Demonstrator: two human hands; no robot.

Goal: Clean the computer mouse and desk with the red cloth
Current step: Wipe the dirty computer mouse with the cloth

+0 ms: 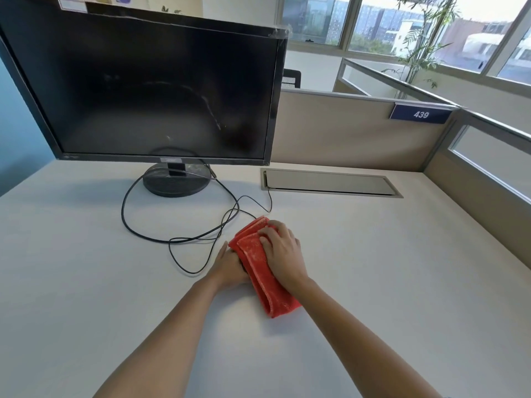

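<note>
A folded red cloth [260,271] lies draped over the computer mouse in the middle of the white desk [373,268]. The mouse is almost wholly hidden under the cloth; only a dark sliver shows at the cloth's left edge. My right hand [283,252] presses flat on top of the cloth, fingers pointing to the far left. My left hand [230,267] grips the covered mouse from its left side, fingers tucked under the cloth's edge. A thin black mouse cable [250,201] runs from under the cloth toward the back.
A black monitor [149,90] on a round stand [175,183] is at the back left. Looped black cables [143,225] lie on the desk left of my hands. A grey cable hatch [330,183] sits at the back right, with beige partitions [344,133] behind.
</note>
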